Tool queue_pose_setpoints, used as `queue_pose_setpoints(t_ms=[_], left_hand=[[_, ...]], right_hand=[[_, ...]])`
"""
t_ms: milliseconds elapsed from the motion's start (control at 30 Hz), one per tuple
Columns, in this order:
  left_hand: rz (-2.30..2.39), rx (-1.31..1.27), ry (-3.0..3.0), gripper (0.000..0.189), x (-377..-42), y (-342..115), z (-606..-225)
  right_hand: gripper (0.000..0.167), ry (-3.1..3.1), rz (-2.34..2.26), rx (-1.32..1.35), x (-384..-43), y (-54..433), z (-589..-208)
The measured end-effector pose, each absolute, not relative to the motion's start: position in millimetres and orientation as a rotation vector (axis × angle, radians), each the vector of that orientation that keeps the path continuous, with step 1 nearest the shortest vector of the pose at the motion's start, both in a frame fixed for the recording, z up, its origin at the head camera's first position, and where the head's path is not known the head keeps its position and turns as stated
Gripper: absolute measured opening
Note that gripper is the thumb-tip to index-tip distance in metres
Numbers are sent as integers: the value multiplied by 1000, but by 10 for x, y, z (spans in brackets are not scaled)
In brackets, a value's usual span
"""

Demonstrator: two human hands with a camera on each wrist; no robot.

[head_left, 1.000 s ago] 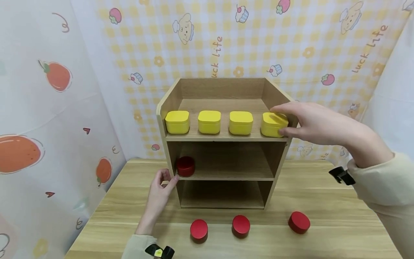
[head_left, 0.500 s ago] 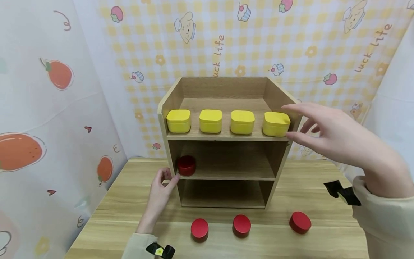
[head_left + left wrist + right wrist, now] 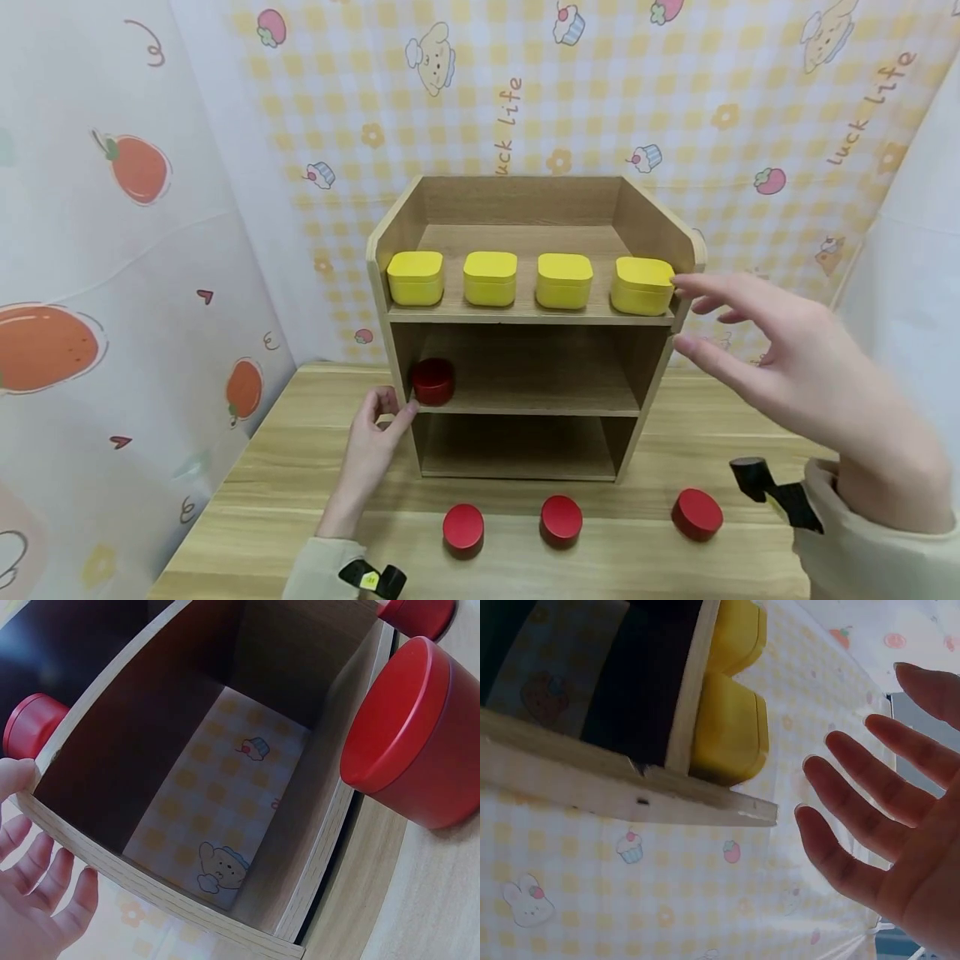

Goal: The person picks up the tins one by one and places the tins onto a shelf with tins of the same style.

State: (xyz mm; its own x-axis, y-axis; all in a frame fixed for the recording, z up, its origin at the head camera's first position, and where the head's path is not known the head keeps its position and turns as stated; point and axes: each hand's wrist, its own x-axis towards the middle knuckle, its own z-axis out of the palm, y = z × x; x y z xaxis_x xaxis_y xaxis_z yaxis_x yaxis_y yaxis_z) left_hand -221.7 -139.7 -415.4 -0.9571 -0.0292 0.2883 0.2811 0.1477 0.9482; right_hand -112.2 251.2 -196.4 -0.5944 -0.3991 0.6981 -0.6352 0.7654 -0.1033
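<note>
The left hand (image 3: 372, 429) grips the wooden shelf unit (image 3: 517, 200) by its left front edge, beside a red round box (image 3: 432, 382); the right hand (image 3: 810, 367), empty with fingers loosely spread, hovers near the rightmost yellow box (image 3: 642, 286) at the top's right front corner.

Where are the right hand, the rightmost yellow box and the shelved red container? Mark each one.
Right hand (image 3: 813, 375): head view, middle of the hand.
Rightmost yellow box (image 3: 641, 295): head view, front face.
Shelved red container (image 3: 432, 387): head view, curved side.
</note>
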Motion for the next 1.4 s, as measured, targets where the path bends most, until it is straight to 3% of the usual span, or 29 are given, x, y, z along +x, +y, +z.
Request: queue_pose_setpoints(t_ms=[367, 700, 933, 1400], left_hand=[[-1875, -251, -2193, 32, -2215, -1406, -4170], [-1868, -269, -2176, 32, -2246, -1391, -4200], [-1871, -271, -2155, 30, -2244, -1390, -4191], [-1884, -263, -2175, 31, -2209, -1392, -4160]], right_hand=[[46, -2088, 827, 896, -1183, 2257, -2624], [39, -2185, 1097, 732, -1307, 1973, -3286], [27, -2239, 1167, 672, -1404, 1837, -3519], [24, -2473, 1388, 759, -1554, 1500, -3858]])
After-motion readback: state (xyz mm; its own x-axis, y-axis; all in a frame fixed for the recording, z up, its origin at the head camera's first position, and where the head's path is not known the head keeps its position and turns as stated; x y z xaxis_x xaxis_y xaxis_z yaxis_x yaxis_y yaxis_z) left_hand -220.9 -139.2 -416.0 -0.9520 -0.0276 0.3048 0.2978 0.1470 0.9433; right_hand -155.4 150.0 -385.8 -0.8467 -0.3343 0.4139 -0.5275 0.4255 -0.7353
